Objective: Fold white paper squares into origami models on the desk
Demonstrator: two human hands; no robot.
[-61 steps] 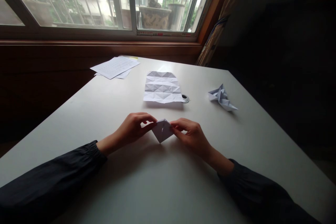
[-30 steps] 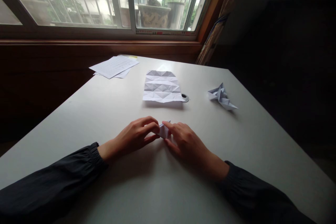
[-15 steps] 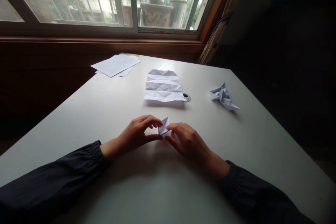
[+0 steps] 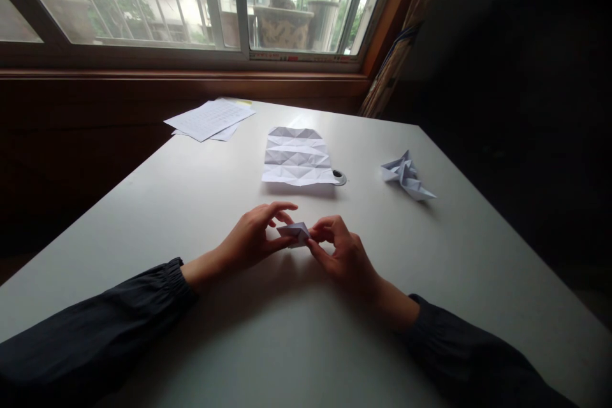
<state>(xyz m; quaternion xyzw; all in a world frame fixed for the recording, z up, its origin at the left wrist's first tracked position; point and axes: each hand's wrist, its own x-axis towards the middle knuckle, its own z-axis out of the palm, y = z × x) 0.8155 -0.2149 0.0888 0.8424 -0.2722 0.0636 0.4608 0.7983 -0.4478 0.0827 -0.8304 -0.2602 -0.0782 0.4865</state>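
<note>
A small folded piece of white paper [image 4: 297, 231] is held between my two hands just above the near middle of the table. My left hand [image 4: 253, 234] grips its left side, thumb at the front and some fingers behind, with the index finger lifted over it. At the right corner, the thumb and index finger of my right hand [image 4: 345, 254] pinch the paper. Beyond my hands lies a creased white sheet [image 4: 299, 156] with rows of triangular folds. A folded paper boat-like shape [image 4: 406, 175] rests farther right.
The white table [image 4: 201, 344] narrows toward a window [image 4: 306, 19] at the back. Sheets with writing [image 4: 210, 120] lie at its far left edge. A round cable-hole ring [image 4: 339, 177] touches the creased sheet's corner. A tied curtain [image 4: 392, 70] hangs at the back right.
The folded paper has been turned and tilted, so a flatter, pointed side now shows. My left index finger has lifted off it, and my right fingers have shifted to its right corner.
</note>
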